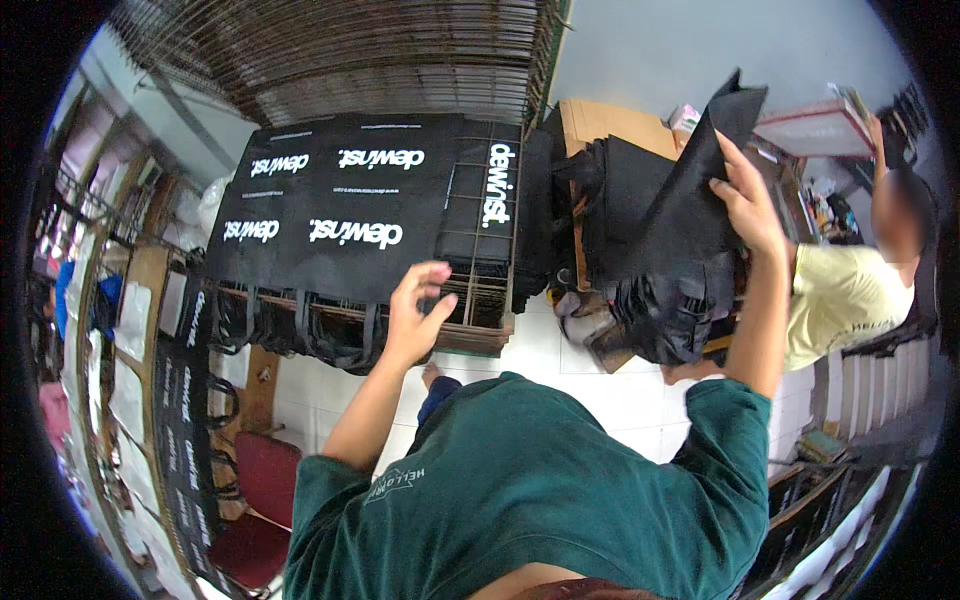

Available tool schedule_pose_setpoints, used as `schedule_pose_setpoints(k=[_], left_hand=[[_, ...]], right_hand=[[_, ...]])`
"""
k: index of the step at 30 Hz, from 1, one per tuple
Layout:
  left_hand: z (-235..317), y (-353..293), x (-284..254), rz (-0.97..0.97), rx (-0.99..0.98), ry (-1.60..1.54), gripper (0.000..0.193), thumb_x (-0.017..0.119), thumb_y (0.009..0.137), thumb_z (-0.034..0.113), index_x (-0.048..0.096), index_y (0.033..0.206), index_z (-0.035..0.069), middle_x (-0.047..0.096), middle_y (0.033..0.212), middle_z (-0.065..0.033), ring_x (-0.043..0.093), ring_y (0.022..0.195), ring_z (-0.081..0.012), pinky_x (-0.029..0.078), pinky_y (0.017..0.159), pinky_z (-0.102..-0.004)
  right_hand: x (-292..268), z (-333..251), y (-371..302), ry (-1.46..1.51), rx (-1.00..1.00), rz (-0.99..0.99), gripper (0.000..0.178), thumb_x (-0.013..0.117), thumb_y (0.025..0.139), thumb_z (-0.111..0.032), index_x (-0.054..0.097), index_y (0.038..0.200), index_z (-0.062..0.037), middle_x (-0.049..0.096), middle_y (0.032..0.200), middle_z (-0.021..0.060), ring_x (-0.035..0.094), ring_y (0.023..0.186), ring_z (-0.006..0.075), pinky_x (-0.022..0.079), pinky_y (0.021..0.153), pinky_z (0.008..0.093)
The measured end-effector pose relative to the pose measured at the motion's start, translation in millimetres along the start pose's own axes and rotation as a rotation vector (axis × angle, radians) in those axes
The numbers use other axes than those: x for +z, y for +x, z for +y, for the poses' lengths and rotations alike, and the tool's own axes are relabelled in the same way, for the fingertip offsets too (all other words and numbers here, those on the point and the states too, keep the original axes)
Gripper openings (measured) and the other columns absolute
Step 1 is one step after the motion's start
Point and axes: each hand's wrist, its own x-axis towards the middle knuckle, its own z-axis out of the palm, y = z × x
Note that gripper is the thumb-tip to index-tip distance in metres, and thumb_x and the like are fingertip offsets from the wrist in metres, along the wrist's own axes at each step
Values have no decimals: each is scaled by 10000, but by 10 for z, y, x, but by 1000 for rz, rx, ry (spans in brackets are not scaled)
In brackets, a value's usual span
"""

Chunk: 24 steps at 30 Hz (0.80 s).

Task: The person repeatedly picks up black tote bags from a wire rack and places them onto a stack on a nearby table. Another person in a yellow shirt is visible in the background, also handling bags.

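My right hand [745, 195] is raised at the right, its fingers closed on a black fabric sheet [690, 180] that hangs bent and slanting down to the left. Beneath and beside the sheet lies a pile of similar black fabric pieces [625, 195]. My left hand [415, 310] is empty, thumb and fingers apart, in front of a wire rack [480, 310]. Black fabric panels with white print [320, 205] lie across that rack, just beyond my left hand. Black handle loops [310, 325] dangle from its near edge.
More wire shelves [350, 60] tilt up above the panels. At the right, a person in a yellow shirt [845, 300] holds a framed screen [820, 130]. Dark material [665, 315] is heaped low near the pile. A red chair [265, 480] and racks of printed bags [180, 440] stand left.
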Motion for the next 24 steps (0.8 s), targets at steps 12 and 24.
schedule_pose_setpoints(k=[12, 24], left_hand=[[-1121, 250, 139, -350, -98, 61, 1306, 838, 534, 315, -103, 1419, 127, 5, 1446, -235, 32, 1350, -371, 135, 1095, -447], [-1688, -81, -552, -64, -376, -510, 87, 439, 942, 109, 462, 995, 44, 518, 936, -7, 468, 899, -78, 380, 821, -231]], right_hand=[[571, -2020, 314, -570, -93, -483, 647, 409, 635, 111, 395, 1280, 75, 495, 1259, 189, 445, 1209, 254, 278, 1031, 314], [1255, -70, 2598, -875, -163, -593, 597, 418, 640, 55, 496, 1226, -29, 581, 1144, 186, 517, 1126, 286, 358, 991, 353]])
